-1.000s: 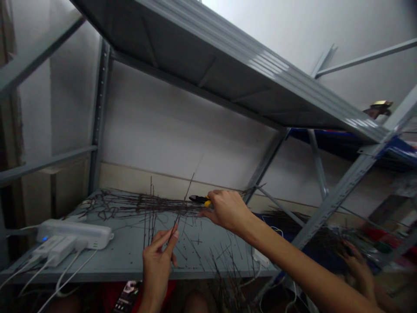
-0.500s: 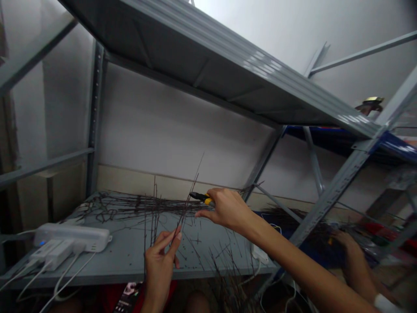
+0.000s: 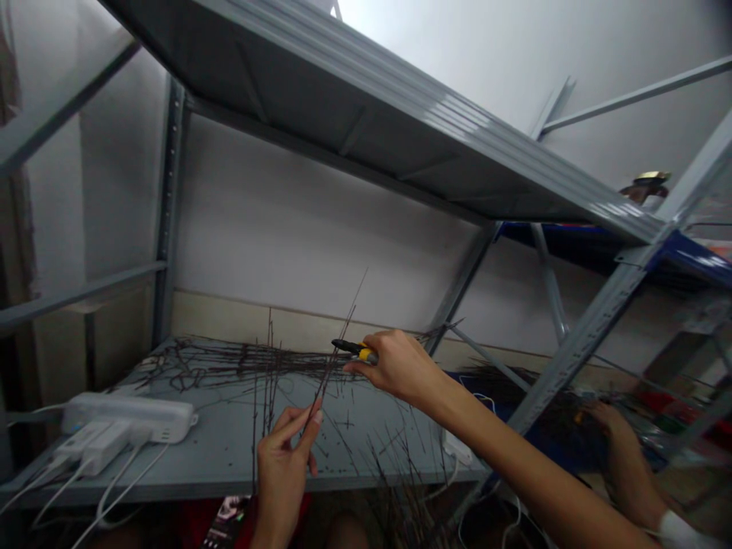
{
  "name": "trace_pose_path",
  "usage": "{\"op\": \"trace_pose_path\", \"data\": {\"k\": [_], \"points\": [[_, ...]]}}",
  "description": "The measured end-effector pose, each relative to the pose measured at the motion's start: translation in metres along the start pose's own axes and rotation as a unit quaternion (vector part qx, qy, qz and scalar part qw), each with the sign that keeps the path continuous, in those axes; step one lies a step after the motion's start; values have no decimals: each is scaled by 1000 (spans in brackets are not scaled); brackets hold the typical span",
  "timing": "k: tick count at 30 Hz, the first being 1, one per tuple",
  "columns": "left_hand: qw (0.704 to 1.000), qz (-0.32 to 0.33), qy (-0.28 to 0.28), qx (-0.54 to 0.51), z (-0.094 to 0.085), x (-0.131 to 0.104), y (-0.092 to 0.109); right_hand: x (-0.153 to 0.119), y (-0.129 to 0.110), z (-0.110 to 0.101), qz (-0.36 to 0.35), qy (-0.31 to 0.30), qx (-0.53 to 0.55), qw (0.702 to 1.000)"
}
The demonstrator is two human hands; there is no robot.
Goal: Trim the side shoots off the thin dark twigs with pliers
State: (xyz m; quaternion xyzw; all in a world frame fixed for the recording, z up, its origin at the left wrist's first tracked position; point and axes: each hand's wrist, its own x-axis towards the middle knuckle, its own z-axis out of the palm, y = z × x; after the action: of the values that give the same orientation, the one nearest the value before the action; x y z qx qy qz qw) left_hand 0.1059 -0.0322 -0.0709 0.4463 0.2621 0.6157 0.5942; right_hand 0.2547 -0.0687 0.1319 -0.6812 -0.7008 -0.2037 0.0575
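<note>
My left hand [image 3: 289, 454], low in the centre, pinches a few thin dark wires [image 3: 327, 375] that slant up and to the right. My right hand [image 3: 392, 358] is wrapped round black-and-yellow pliers [image 3: 357, 349], whose jaws look closed and lie at the middle of the held wires. Whether the jaws grip a wire is too small to tell. Behind both hands a long pile of dark wires [image 3: 229, 360] lies along the back of the grey shelf [image 3: 223, 427]. More loose wires [image 3: 400, 457] stand and lie at the front edge, right of my left hand.
A white power strip [image 3: 129, 415] with plugs and cables is on the left of the shelf. A grey upper shelf [image 3: 366, 99] hangs overhead, and a slanted metal post [image 3: 589, 328] stands right. Beyond it another person's hand [image 3: 609, 419] is among wires. A phone [image 3: 227, 522] lies below.
The fingers of my right hand have closed in round the plier handles, and the jaws look narrower. The held wires have shifted slightly to the right.
</note>
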Motion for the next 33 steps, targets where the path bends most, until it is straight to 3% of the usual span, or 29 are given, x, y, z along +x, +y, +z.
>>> {"op": "trace_pose_path", "data": {"k": [11,16,21,26,29,33], "points": [[1000,-3,10,-16,6,-3,1,0,-7,-1,43,-14,6,999],[999,-2,37,-22,12,-6,0,5,-1,37,95,-6,97,991],[999,-37,-12,3,7,-1,-6,8,5,86,130,17,174,976],[997,-76,0,-8,5,6,-5,-7,1,109,158,54,230,959],[996,-84,3,-11,1,10,-1,-41,-12,129,197,110,335,915],[995,-95,-10,-7,-1,12,1,-105,-48,182,310,151,520,781]]}}
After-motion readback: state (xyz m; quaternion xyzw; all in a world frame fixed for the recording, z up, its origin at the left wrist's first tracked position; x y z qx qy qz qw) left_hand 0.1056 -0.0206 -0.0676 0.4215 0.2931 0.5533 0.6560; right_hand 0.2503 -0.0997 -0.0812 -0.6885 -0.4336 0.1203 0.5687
